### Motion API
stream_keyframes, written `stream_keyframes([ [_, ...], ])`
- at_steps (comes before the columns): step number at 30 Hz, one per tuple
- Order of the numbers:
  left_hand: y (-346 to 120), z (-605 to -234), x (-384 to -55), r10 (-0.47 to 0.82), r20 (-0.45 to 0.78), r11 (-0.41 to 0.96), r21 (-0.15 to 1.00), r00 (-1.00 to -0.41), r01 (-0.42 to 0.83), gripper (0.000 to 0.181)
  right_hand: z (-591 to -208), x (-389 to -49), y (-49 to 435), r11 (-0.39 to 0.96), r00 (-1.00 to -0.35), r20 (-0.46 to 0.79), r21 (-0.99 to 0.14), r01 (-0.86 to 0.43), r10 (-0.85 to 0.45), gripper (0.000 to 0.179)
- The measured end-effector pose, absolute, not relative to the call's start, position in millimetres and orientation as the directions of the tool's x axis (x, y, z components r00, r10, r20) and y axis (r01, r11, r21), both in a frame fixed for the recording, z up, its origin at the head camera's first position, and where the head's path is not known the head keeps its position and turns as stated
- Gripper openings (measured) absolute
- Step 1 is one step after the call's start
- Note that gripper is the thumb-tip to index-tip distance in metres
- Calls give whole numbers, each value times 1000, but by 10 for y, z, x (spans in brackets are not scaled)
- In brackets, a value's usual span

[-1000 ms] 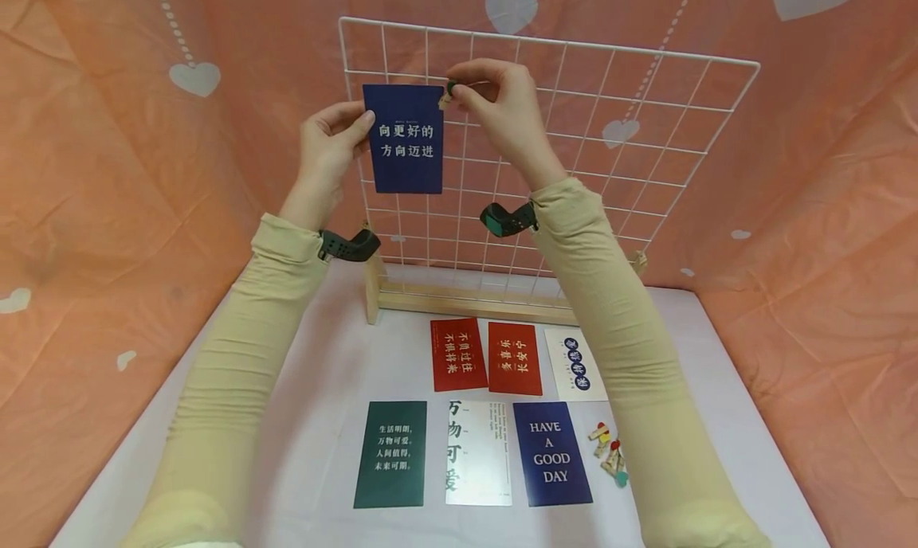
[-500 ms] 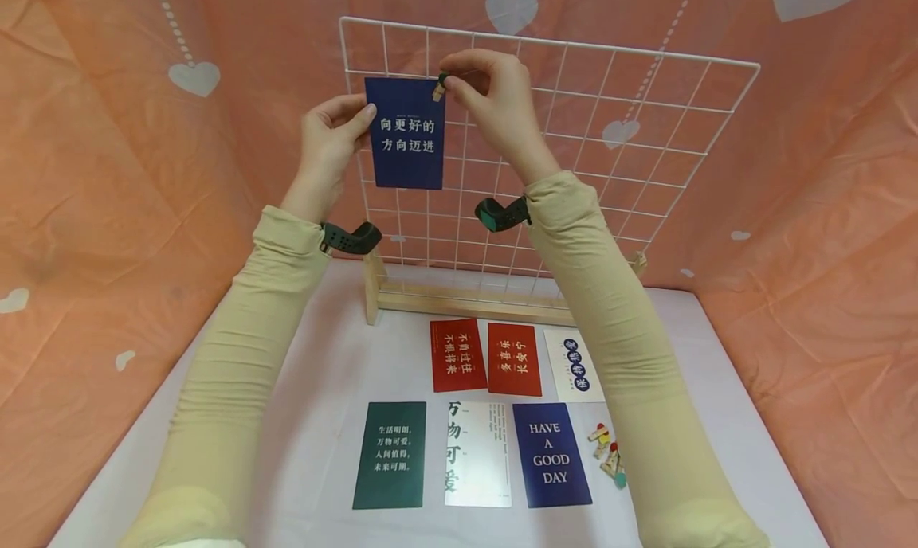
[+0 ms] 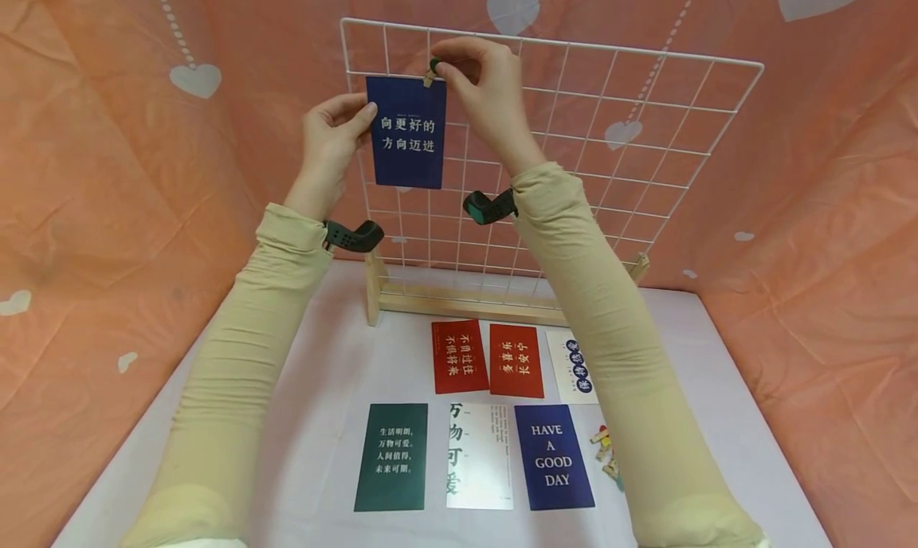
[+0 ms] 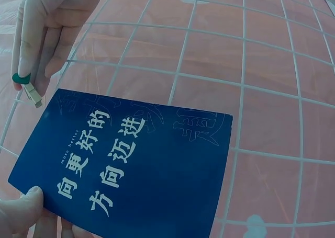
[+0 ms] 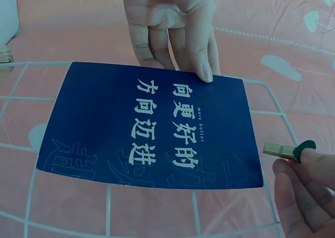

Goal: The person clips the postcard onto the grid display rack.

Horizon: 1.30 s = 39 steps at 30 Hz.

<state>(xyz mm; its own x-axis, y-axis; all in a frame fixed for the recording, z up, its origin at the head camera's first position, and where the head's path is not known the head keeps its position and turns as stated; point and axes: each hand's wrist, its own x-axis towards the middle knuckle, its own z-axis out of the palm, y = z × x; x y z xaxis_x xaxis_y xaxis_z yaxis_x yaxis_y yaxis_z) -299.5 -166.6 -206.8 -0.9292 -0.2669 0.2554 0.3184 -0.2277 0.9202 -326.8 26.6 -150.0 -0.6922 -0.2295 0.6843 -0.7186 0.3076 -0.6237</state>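
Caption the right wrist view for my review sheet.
Left hand holds a blue card by its edge before a white wire grid, while the right hand pinches a small wooden clip.

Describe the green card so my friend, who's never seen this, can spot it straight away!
Find the white wire grid, then the tabletop in front of it. In the row of cards farther from the grid, the green card lies leftmost. It's the only green one, with four lines of white writing; its neighbour is a silvery-white card.
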Motion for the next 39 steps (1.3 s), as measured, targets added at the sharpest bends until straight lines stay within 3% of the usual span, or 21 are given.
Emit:
stream_keyframes([
  [13,-1655,-2059,-3040,-278,256,-261,907,-926,329,18,-1497,-3291,189,326,-688,705,-619,-715,-171,20],
  [24,-1675,-2054,-3056,-288,240,-257,913,-927,316,22,-1483,-3266,115,453,-678,723,-564,-691,-134,18],
  [39,-1654,-2070,-3095,-301,251,-215,922,-920,322,24,-1533,-3339,67,385,-676,736,-614,-689,-36,13],
])
